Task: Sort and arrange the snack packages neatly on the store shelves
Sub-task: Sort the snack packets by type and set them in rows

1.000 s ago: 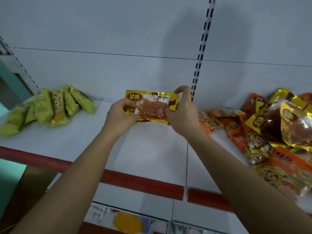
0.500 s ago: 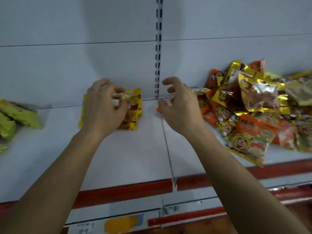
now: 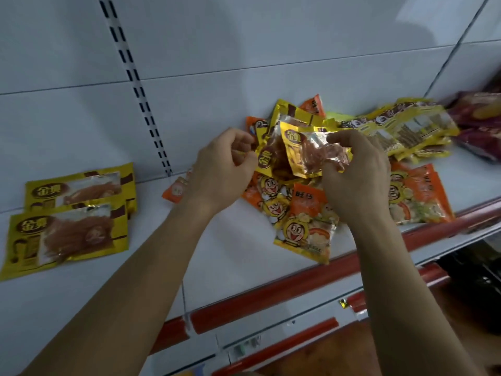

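Head view shows my right hand [image 3: 357, 175] with fingers [image 3: 342, 137] grasping a crinkled yellow foil jerky packet [image 3: 306, 153] above the heap on the white shelf [image 3: 238, 256]. My left hand [image 3: 222, 169] is clenched, seemingly pinching that packet's edge.

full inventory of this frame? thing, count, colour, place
flat yellow packets: 2, yellow with clear window, shelf left, overlapping
held yellow packet: 1, yellow, above the pile, between both hands
mixed pile: count unclear, orange and yellow, shelf centre-right
dark red packs: count unclear, far right
shelf: 1, white, red front strip
slotted upright: 1, white back panel
left hand: at the packet's left edge, fingers curled
right hand: grips the packet
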`<state>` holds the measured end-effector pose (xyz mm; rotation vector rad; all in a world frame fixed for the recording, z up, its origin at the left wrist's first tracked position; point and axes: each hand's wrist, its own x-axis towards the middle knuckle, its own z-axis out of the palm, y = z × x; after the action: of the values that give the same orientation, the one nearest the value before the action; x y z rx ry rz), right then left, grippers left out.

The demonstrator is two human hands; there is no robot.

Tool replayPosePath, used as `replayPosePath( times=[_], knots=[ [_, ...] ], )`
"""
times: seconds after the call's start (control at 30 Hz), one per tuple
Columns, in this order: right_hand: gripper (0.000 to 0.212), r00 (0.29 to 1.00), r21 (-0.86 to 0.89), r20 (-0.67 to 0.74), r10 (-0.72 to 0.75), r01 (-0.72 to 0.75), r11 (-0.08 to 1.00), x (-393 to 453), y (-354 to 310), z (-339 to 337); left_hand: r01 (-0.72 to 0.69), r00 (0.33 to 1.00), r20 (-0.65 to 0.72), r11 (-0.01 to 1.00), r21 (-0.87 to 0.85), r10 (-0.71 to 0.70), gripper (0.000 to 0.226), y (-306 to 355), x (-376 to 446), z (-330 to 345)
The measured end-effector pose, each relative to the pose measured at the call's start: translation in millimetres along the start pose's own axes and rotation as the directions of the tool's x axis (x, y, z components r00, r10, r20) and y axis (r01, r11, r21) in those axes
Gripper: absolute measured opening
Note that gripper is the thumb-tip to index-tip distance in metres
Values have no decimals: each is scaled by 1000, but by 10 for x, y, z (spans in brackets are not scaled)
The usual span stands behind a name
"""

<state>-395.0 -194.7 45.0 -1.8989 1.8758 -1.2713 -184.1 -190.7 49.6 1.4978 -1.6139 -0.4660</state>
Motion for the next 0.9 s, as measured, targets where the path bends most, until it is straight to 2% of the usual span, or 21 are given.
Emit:
replayPosePath(
  times=[0.1,0.2,0.27,0.33,0.43,0.57,0.7,0.8,0.9],
  knots=[
    [43,993,-7,118,5,-4,1000,123,184,-35,89,996,29,995,-48,-88,30,191,176,240],
    [40,972,49,229,-60,50,998,153,235,7,154,983,87,983,99,-163,62,275,352,454],
    [39,960,78,252,-119,102,992,161,258,34,157,982,75,969,193,-174,73,285,426,559],
    [42,950,110,268,-161,136,985,196,281,38,168,981,54,951,258,-188,76,299,452,614],
    [43,940,163,273,-205,165,973,297,324,20,179,980,34,946,271,-196,52,299,464,648],
    [42,932,264,279,-233,159,951,383,372,-22,168,984,15,965,201,-175,27,326,478,658],
    [43,932,307,279,-231,141,941,423,418,-14,153,988,11,980,131,-156,28,350,466,678],
    [44,934,360,279,-223,113,926,447,441,3,167,985,-46,985,44,-165,37,313,453,689],
    [48,929,435,290,-232,88,896,452,473,-9,233,959,-116,954,-191,-258,68,332,420,645]
  ],
)
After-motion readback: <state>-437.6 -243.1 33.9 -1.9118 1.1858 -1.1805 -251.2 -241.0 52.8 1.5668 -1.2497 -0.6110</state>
